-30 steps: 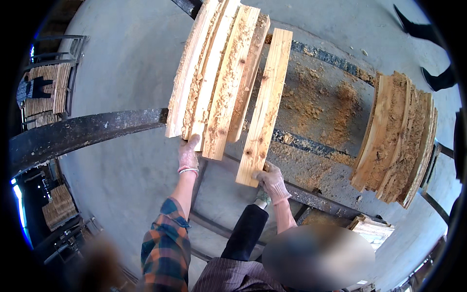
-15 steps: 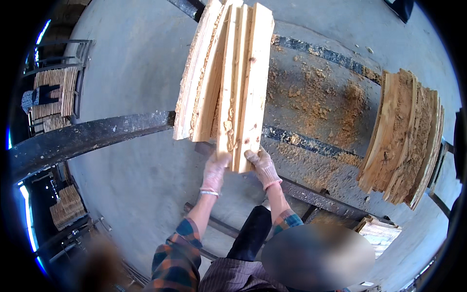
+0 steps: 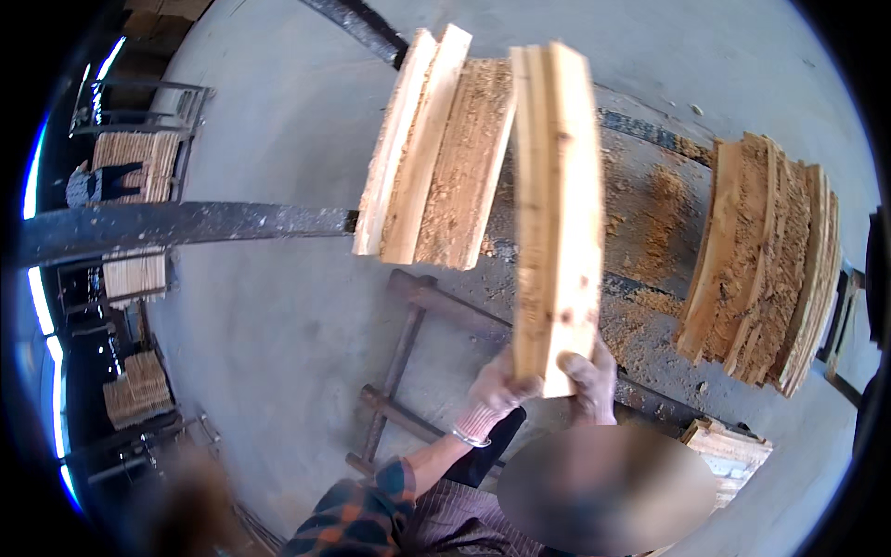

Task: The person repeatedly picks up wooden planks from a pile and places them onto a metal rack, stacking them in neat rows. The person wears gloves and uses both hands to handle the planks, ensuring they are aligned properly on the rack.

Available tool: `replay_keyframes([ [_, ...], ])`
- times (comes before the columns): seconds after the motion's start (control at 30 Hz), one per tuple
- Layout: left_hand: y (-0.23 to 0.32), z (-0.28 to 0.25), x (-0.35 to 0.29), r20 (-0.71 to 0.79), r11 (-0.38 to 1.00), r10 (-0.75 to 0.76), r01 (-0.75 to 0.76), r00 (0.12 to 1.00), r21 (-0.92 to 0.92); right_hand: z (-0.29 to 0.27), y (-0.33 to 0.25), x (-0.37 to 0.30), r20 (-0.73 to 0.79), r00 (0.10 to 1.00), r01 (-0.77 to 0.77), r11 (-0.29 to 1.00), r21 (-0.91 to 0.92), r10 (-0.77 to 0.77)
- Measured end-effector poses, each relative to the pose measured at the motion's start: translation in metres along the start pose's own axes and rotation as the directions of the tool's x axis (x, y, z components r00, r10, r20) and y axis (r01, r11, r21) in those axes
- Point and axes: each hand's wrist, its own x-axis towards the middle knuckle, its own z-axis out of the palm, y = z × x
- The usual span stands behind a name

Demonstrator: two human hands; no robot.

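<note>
My left hand (image 3: 501, 388) and my right hand (image 3: 594, 379), both in pale work gloves, grip the near end of a long wooden board (image 3: 574, 223). It seems to be two or more boards stacked together; motion blur hides how many. Its far end points away from me, raised over the metal rails. My right thumb presses on the upper face, while the left fingers wrap the left edge. Just left of it lies a stack of rough boards (image 3: 436, 167) on the rails, with sawdust on its top.
At right stands another curved-looking stack of sawdust-covered boards (image 3: 761, 269). A dark metal beam (image 3: 204, 223) reaches in from the left. Brown frame bars (image 3: 408, 343) stand below. Loose sawdust (image 3: 668, 200) lies between the stacks. Far left, a person (image 3: 97, 184) is beside more stacked boards.
The held board has come off the left stack and moved right and toward me, with both hands still gripping it. Sawdust on the left stack's top now shows.
</note>
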Motion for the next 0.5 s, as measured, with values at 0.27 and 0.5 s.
replay_keyframes([
  [0.27, 0.153, -0.067, 0.119, -0.013, -0.148, 0.758, 0.193, 0.652, 0.97, -0.172, 0.068, 0.117, -0.193, 0.974, 0.044, 0.932, -0.36, -0.121],
  [0.5, 0.227, -0.161, 0.171, -0.377, -0.251, 0.476, 0.534, 0.794, 0.807, -0.111, 0.057, 0.1, -0.35, 0.845, -0.181, 0.4, -0.898, -0.403],
])
